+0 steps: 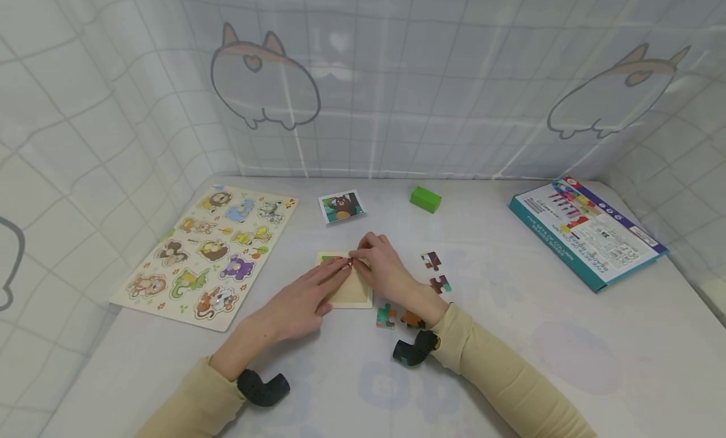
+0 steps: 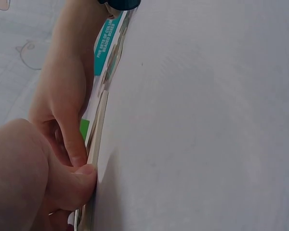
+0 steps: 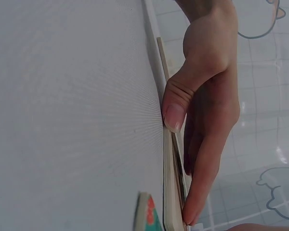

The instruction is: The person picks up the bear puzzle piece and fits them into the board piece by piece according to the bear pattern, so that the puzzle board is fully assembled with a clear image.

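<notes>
A small pale wooden puzzle tray lies on the table, with a strip of coloured puzzle showing along its far edge. My left hand reaches over its left side. Its fingers are stretched out with the tips at the far edge, and its thumb lies against the near edge. From the right, my right hand pinches a puzzle piece at the tray's far right corner, the fingers mostly covering it. Dark puzzle pieces and colourful ones lie loose beside the right hand and forearm.
An animal puzzle board lies on the left. Behind the tray are a bear picture card and a green block. A teal-edged box lies at the right, and a patterned curtain hangs behind the table.
</notes>
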Tool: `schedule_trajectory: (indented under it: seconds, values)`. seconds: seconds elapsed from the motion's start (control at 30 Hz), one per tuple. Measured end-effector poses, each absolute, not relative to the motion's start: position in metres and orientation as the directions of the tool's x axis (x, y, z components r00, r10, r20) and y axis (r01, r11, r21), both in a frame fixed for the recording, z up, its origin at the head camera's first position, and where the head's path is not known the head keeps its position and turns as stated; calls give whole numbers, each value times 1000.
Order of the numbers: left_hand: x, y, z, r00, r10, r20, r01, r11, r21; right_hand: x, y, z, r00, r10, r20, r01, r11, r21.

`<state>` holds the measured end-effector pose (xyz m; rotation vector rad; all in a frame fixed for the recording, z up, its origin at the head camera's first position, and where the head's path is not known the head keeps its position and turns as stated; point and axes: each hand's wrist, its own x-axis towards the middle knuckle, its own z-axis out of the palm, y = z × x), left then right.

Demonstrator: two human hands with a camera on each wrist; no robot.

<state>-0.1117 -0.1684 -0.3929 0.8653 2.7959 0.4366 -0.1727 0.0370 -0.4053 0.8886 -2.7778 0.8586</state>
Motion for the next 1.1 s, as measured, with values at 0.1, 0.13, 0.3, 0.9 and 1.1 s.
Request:
schedule_trajectory:
  seconds: [0.1,0.13,0.3,0.9,1.1]
  values:
    - [-112,-168,-393,-813,576,-88,522,787,329,-172,37,-405,-829,-499,251,-553,672,-492]
    - [-112,-168,-393,-811,578,-90,523,786,329,-172,36,-406,-832,-496,249,-550,673,-495]
    - [-112,-168,-393,-801,591,-90,535,775,336,-166,39,-402,-850,-479,220,-517,678,-522]
    - [-113,-172,-394,-792,608,-63,546,751,371,-151,120,-388,-851,-478,216,-500,613,-611]
    - [-113,-172,-395,-787,616,-44,562,744,361,-151,148,-389,-862,-467,200,-475,603,-641]
